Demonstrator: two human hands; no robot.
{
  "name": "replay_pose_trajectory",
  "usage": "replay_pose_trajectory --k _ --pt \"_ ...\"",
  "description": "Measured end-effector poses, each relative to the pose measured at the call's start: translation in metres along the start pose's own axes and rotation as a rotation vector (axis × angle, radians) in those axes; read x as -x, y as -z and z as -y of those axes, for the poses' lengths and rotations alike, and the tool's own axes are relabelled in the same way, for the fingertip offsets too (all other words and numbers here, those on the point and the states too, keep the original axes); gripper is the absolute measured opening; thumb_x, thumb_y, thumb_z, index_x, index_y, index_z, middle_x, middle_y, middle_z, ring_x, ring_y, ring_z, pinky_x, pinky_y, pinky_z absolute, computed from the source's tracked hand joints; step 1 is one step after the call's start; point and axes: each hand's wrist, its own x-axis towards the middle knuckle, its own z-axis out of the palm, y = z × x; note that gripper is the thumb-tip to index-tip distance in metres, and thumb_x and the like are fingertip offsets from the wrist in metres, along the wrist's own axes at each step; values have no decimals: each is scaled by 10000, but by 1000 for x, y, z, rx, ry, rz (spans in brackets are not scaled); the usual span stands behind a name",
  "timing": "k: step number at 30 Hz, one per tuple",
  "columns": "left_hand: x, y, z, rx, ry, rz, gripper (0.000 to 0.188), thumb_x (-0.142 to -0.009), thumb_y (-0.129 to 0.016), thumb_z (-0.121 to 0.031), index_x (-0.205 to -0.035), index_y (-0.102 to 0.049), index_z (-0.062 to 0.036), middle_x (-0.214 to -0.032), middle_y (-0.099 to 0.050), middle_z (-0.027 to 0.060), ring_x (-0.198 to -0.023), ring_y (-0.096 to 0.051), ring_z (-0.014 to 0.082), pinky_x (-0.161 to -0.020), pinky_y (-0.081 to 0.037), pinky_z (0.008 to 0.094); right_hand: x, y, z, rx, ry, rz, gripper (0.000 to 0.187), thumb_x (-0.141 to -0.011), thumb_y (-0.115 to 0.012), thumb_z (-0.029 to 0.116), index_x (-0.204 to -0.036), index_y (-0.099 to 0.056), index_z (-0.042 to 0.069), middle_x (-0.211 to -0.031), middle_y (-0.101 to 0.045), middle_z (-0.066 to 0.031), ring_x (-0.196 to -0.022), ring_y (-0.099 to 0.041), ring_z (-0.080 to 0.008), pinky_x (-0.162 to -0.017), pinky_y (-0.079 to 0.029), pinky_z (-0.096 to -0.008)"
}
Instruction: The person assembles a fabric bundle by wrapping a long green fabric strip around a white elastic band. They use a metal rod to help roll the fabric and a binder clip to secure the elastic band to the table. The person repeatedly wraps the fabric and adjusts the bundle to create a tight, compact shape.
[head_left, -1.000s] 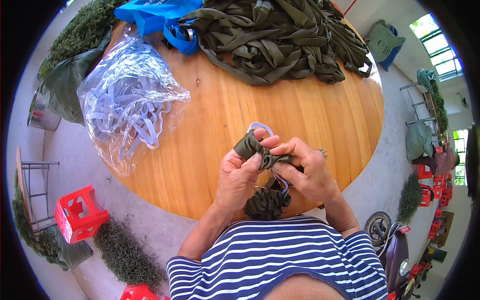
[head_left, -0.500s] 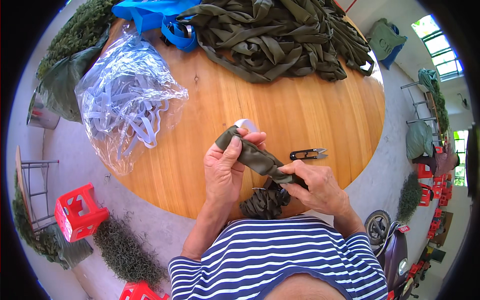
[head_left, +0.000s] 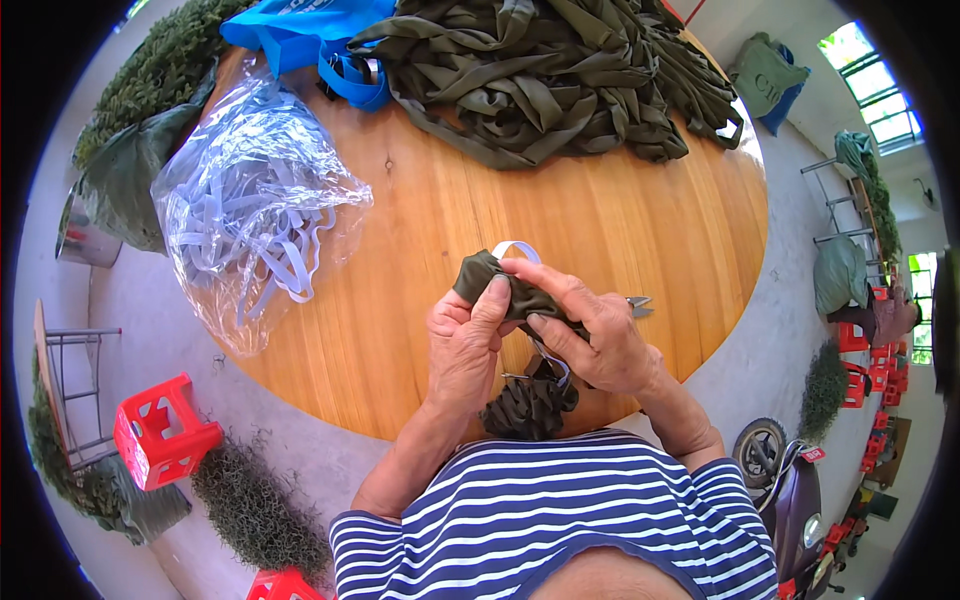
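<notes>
A tube of dark olive fabric (head_left: pixel 478 273) is held over the near part of the table. My left hand (head_left: pixel 466 340) is closed around its left end, thumb pressed on top. Fingers and thumb of my right hand (head_left: pixel 598 338) pinch the same tube just to the right, where the cloth is bunched. From the upper end a loop of white elastic band (head_left: pixel 521 247) sticks out. Below the hands, a gathered clump of the olive fabric (head_left: pixel 523 410) lies at the table edge against my shirt. Thread snips (head_left: pixel 640 305) show only their blades beside my right hand.
On the round wooden table (head_left: pixel 400 330) lie a clear plastic bag of white elastic strips (head_left: pixel 255 215), a blue bag (head_left: pixel 300 35) and a large heap of olive fabric strips (head_left: pixel 540 85). Red stools (head_left: pixel 165 430) and a motor scooter (head_left: pixel 790 500) stand on the floor around.
My right hand has slid up along the fabric tube toward my left hand, and the cloth between them is bunched shorter. Both hands sit slightly further right; the snips' handles are now covered.
</notes>
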Motion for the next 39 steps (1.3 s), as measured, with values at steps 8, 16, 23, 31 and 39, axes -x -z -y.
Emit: replay_pose_trajectory --k 8,16,23,31,39 --pt "0 2 -5 418 458 205 576 -900 -336 -492 -1161 -472 3 -1054 -576 152 -1009 -552 257 -892 -439 388 2 4 -9 195 209 -156 254 -777 -563 13 -1030 -575 23 -750 -622 -132 -577 -616 -230 -515 -479 -304" --pt "-2 2 -8 265 74 41 332 -895 -452 -95 -1189 -412 53 -1166 -516 152 -1069 -528 245 -909 -455 355 16 7 6 206 113 2 287 -782 -566 43 -1068 -548 24 -779 -623 -111 -567 -610 -218 -484 -460 -301" --pt "2 -4 1 61 -65 46 312 -889 -432 -33 -1186 -405 59 -1170 -512 156 -1067 -531 242 -918 -447 348 20 3 4 263 68 -10 353 -787 -563 65 -1130 -497 15 -884 -623 -143 -604 -622 -235 -492 -474 -315" --pt "5 -11 9 127 -30 44 307 -895 -410 -31 -1192 -408 48 -1156 -525 154 -1081 -521 244 -935 -427 336 17 -20 -5 380 120 -206 334 -760 -593 52 -1084 -518 21 -731 -607 -97 -548 -602 -190 -470 -461 -300" --pt "3 -6 -1 367 70 82 301 -917 -425 -155 -1149 -452 36 -1094 -566 147 -1053 -538 248 -932 -423 335 15 -21 -9 399 195 -199 342 -745 -614 53 -1072 -519 31 -709 -602 -91 -527 -588 -187 -471 -460 -296"
